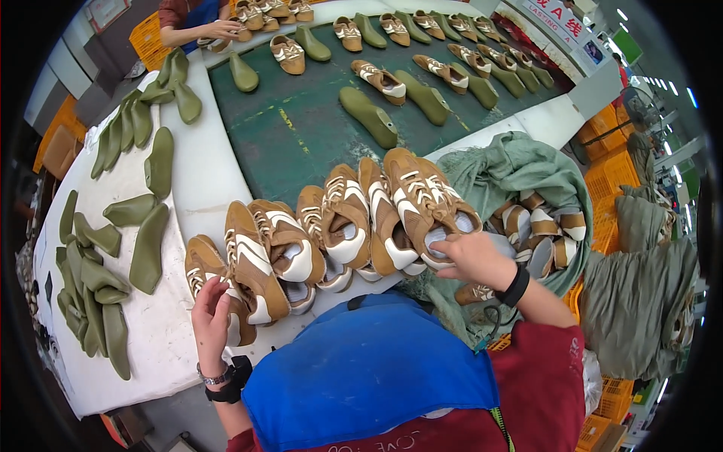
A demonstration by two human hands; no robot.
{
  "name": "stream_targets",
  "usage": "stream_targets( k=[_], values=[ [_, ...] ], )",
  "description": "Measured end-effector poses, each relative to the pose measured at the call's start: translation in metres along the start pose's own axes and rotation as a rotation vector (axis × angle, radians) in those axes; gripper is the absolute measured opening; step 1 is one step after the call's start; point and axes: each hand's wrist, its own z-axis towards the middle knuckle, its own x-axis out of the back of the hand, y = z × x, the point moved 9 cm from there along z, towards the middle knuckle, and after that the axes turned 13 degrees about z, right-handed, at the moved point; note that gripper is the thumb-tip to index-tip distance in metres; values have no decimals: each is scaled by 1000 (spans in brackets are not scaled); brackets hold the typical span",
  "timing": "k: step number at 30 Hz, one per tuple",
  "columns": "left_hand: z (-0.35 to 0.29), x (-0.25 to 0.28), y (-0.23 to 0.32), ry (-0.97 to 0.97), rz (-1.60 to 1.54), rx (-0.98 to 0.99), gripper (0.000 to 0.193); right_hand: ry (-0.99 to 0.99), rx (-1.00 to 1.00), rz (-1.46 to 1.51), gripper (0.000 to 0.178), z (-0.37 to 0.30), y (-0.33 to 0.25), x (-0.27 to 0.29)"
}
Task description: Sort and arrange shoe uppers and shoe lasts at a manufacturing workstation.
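A row of brown sneakers with white stripes and cream laces stands packed along the table's near edge, some stacked on others. My right hand (477,261) grips the heel collar of the rightmost sneaker (423,194), with fingertips at its opening. Against the outer side of the leftmost sneaker (205,262) rests my left hand (212,318), fingers pointing up and somewhat apart, not wrapped round anything visible. Between the hands, several more sneakers (345,205) lean side by side, heels toward me.
Olive-green shoe lasts (147,242) lie heaped on the white tabletop at left. Sneakers and lasts stand in rows on the green conveyor belt (260,132) ahead. Right of me, a green cloth-lined container (520,162) holds shoe uppers. Another person's hand (221,30) handles sneakers at the far left.
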Motion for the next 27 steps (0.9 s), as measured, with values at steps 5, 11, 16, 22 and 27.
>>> stream_targets(
  k=[5, 11, 16, 22, 27],
  values=[
    [6, -5, 6, -10, 35, -85, 33, 169, -26, 1, 26, -14, 17, 0],
    [5, 1, 19, 73, 59, -133, 32, 379, 161, 32, 23, 20, -28, 80],
    [3, -2, 66, 180, 267, -338, 29, 390, 437, 29, 23, 66, -85, 96],
    [2, -32, 190, 444, 663, -685, 50, 277, 830, -26, 23, 81, -182, 70],
    [13, -31, 169, 521, 565, -647, 25, 107, 860, 370, 24, 91, -183, 66]
  ],
)
